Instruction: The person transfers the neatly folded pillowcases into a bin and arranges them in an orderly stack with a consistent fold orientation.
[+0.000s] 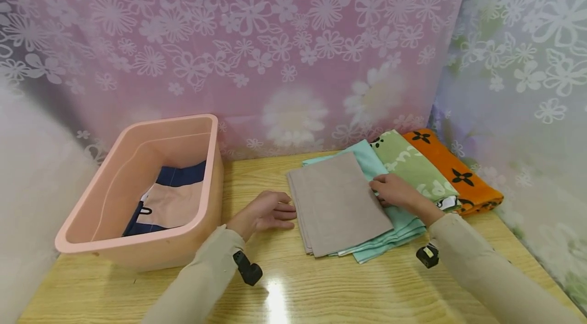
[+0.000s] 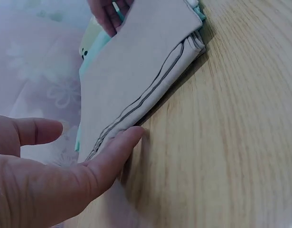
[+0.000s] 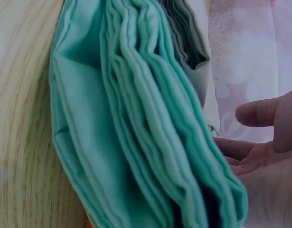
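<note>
A folded taupe cloth (image 1: 339,207) lies on top of a folded mint-green cloth (image 1: 370,158) on the wooden table. Beside the taupe cloth's left edge is my left hand (image 1: 268,213), its fingers loosely extended and a fingertip right at the folded edge in the left wrist view. My right hand (image 1: 398,192) is over the mint cloth at the taupe cloth's right edge, fingers slightly bent and partly hidden. The right wrist view shows the mint cloth's stacked folds (image 3: 146,114) close up, with the thumb (image 3: 259,112) held apart from them.
A pink plastic bin (image 1: 213,176) stands at the left, holding a navy and beige fabric item (image 1: 171,204). To the right lie a folded green patterned cloth (image 1: 410,161) and an orange cloth (image 1: 451,171) with black flowers. A floral curtain (image 1: 284,49) hangs behind the table.
</note>
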